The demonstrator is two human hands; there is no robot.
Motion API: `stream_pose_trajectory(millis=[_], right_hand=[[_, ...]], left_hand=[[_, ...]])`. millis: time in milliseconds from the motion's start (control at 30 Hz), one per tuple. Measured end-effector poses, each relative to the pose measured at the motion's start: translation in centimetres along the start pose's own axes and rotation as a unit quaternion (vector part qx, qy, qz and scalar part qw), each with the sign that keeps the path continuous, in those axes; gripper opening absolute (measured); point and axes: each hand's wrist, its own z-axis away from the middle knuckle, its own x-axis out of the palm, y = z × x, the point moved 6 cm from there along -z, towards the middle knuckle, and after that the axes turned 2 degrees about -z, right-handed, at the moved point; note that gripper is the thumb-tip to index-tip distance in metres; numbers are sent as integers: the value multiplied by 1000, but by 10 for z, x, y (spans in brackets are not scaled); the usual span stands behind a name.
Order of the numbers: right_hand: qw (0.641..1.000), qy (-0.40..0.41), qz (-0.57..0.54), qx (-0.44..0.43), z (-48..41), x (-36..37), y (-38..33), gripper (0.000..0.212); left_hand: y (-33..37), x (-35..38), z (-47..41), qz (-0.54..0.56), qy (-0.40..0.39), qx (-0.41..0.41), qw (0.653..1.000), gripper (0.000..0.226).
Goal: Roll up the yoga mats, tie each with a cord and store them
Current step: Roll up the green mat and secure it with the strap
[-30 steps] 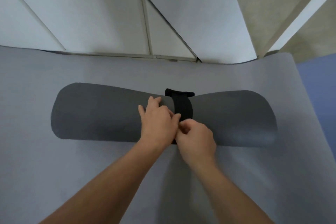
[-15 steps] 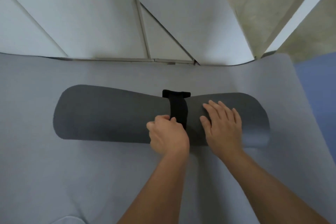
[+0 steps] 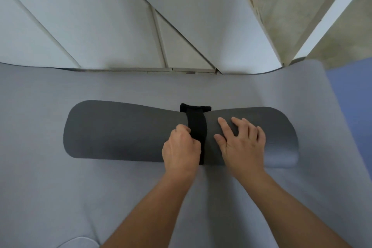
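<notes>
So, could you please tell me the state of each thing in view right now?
rolled dark mat: rolled up, lying on the light grey mat, cinched at its middle.
black strap: wrapped round the roll.
left hand: fingers curled, holds the strap's left edge.
right hand: flat, fingers spread, presses on the roll.
light grey mat: unrolled, lying flat.
</notes>
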Motion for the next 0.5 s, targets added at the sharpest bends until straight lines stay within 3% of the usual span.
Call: stream_pose_trajectory(millis=[200,400,500], right_hand=[[1000,-1,-6,4,-5,-1,1,58],[998,-48,-19,21,-12,1,-1,55],[998,-54,-17,16,-14,1,1,54]], left_hand=[[-17,-10,-8,20,36,16,999,16],[-43,21,7,250,62,-94,962,7],[-51,38,11,262,52,-104,958,13]])
